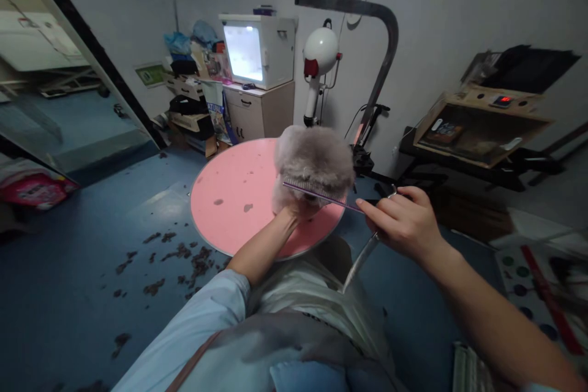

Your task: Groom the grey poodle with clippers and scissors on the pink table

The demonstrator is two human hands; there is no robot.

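Note:
A fluffy grey dog [316,156] is on a round pink grooming table [229,180], its rounded head towards me. My left hand [303,211] reaches in below the head and holds the dog around the chin; fur hides most of its fingers. In my right hand [404,220] is a long metal comb [312,191], which points left with its teeth against the fur low on the head. The same hand also holds a pair of scissors [361,263], with the blades hanging down towards my apron [316,288].
Behind the table rise a bent grooming arm [390,30] and a white dryer [320,51]. A lit white cabinet [281,52] stands on a chest [278,113]. Clipped fur [199,263] litters the blue floor. At the right is a wooden box with a glass front [482,135].

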